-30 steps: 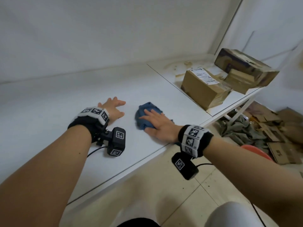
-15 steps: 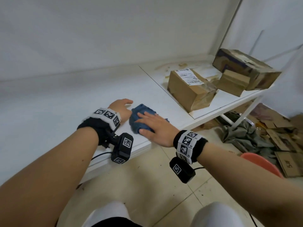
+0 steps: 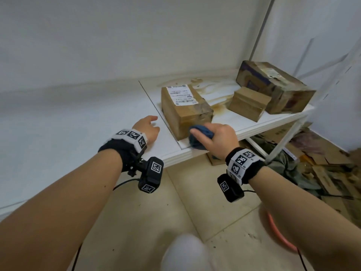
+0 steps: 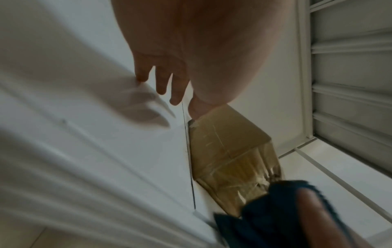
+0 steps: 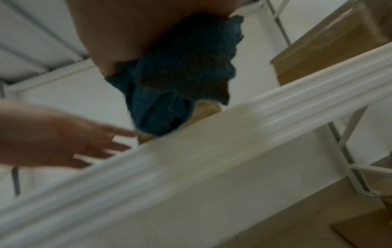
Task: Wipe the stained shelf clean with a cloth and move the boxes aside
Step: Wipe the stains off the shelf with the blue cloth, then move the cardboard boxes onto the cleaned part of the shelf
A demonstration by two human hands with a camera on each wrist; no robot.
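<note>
My right hand [image 3: 213, 136] grips a bunched blue cloth [image 3: 201, 133] at the front edge of the white shelf [image 3: 88, 122], against the near corner of a labelled cardboard box [image 3: 185, 110]. Seen in the right wrist view, the cloth [image 5: 180, 75] hangs from the palm above the shelf edge [image 5: 191, 151]. Left of the panel seam, my left hand [image 3: 147, 127] hovers low over the shelf with straight fingers [image 4: 161, 80] and holds nothing. Brown stains [image 3: 218, 106] mark the right panel. Behind them stand a small box [image 3: 248, 103] and a large dark box [image 3: 273, 87].
The wall runs close behind the shelf. A white upright post [image 3: 289, 137] stands at the shelf's right end. On the floor to the right lie cardboard scraps [image 3: 324, 173], grey-green fabric [image 3: 281, 163] and a red basin rim [image 3: 281, 237].
Both hands have moved right along the shelf. My right hand went from pressing flat on the cloth to gripping it bunched, and now sits by the labelled box.
</note>
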